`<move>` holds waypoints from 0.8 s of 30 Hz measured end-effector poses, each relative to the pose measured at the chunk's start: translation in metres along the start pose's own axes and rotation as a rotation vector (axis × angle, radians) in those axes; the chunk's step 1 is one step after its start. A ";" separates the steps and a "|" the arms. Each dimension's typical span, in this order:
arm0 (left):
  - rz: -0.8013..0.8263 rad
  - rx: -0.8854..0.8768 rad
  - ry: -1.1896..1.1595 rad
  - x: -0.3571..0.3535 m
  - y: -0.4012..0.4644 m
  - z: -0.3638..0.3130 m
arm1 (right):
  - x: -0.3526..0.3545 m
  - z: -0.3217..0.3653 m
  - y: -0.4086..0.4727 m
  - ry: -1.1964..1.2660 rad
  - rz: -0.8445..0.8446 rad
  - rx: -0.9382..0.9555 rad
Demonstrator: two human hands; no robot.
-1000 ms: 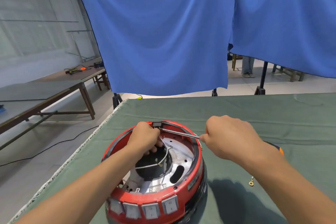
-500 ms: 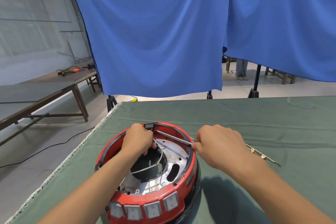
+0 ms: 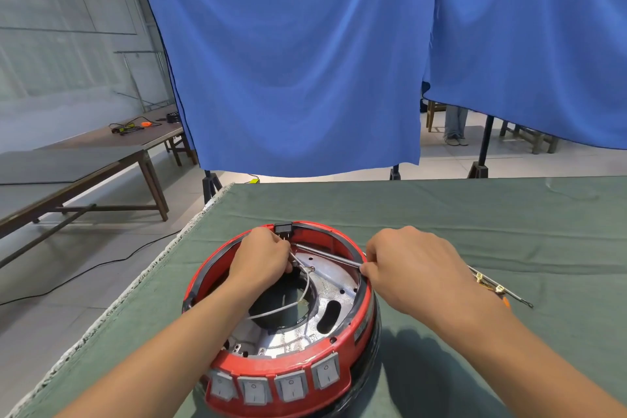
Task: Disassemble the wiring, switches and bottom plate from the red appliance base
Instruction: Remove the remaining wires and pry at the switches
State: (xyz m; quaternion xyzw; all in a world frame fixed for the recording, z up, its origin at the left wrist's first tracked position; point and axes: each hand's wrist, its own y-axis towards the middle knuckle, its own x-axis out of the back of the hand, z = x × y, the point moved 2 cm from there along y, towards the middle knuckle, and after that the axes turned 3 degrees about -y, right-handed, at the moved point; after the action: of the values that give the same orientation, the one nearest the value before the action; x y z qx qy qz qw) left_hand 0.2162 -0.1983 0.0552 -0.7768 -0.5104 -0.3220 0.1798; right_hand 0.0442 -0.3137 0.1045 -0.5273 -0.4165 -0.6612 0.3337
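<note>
On the counter (image 3: 441,214), the red appliance base (image 3: 281,363) lies between both hands: the right hand (image 3: 407,268) pinches a screwdriver shaft (image 3: 325,254) running far-left toward the wiring (image 3: 298,285) gripped by the left hand (image 3: 261,258).

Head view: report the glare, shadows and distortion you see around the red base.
Head view: glare whitens the metal bottom plate inside the red base; the base throws a soft shadow rightward onto the green table cloth, under the right hand; wide-angle distortion bows the room's straight lines at the frame edges; the left hand is sharp, without motion blur.
</note>
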 end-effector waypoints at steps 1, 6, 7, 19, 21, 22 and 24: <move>-0.010 -0.002 0.008 0.000 -0.001 -0.001 | 0.001 0.001 0.000 -0.008 -0.012 0.001; -0.044 0.008 0.002 -0.002 -0.001 -0.002 | 0.003 0.005 0.000 -0.035 -0.063 0.014; -0.044 0.018 -0.014 -0.002 0.000 -0.001 | 0.003 0.006 0.000 -0.031 -0.067 0.022; 0.000 0.084 -0.180 -0.007 0.006 0.005 | 0.004 0.017 -0.011 -0.106 -0.095 0.051; 0.022 0.123 -0.257 -0.007 0.005 0.003 | 0.005 0.020 -0.012 -0.131 -0.078 0.077; 0.037 0.143 -0.298 -0.007 0.003 0.001 | 0.006 0.022 -0.012 -0.136 -0.067 0.090; 0.064 0.193 -0.375 -0.005 0.001 -0.001 | 0.008 0.027 -0.013 -0.138 -0.039 0.105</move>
State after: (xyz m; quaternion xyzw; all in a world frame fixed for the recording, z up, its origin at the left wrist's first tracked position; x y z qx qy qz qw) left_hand 0.2150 -0.2025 0.0522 -0.8180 -0.5385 -0.1156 0.1656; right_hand 0.0420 -0.2837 0.1120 -0.5450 -0.4829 -0.6070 0.3184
